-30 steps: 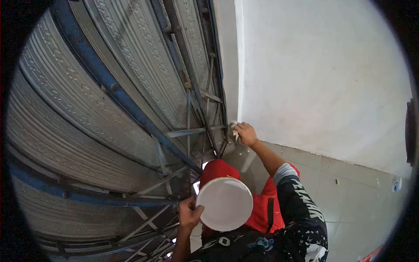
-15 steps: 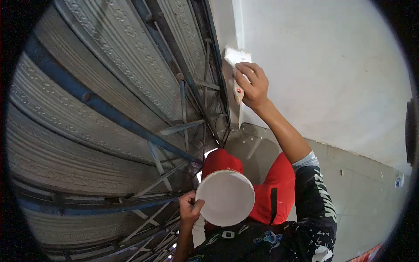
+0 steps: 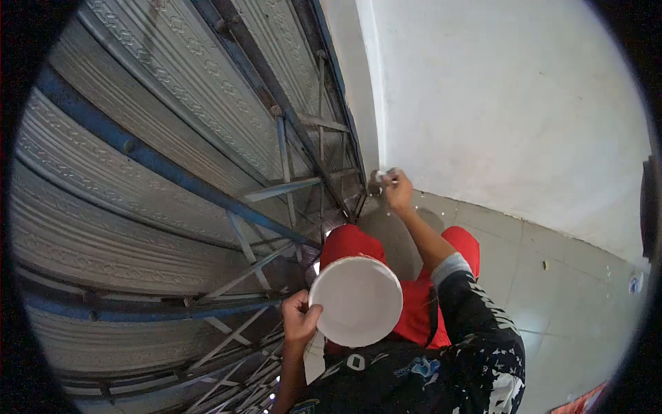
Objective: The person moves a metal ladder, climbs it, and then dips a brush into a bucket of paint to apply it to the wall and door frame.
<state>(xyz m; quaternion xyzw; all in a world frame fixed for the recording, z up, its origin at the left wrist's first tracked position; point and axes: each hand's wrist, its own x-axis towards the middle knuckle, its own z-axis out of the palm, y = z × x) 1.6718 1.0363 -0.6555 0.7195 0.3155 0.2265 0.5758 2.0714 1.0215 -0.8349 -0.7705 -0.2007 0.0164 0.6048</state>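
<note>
My left hand (image 3: 299, 320) grips the rim of a white bucket (image 3: 356, 303), thumb over the edge and fingers outside. The bucket is tipped so its pale inside faces me; it is held above my red-trousered knees. Low in the corner, my right hand (image 3: 398, 190) is closed around a paintbrush (image 3: 380, 177), now foreshortened and slightly blurred. Its bristles are close to the foot of the narrow wall strip (image 3: 371, 131), where wall meets floor. Fresh white runs along the corner line above it.
On the left stands a folding metal gate (image 3: 303, 124) with blue bars and crossed struts, before embossed metal panels (image 3: 152, 186). A white wall (image 3: 496, 103) rises on the right. White drops dot the tiled floor (image 3: 496, 255), where a small scrap (image 3: 545, 265) lies.
My right hand has moved down the corner with the paintbrush, from partway up the wall to near the floor. The left hand still holds the bucket in about the same place.
</note>
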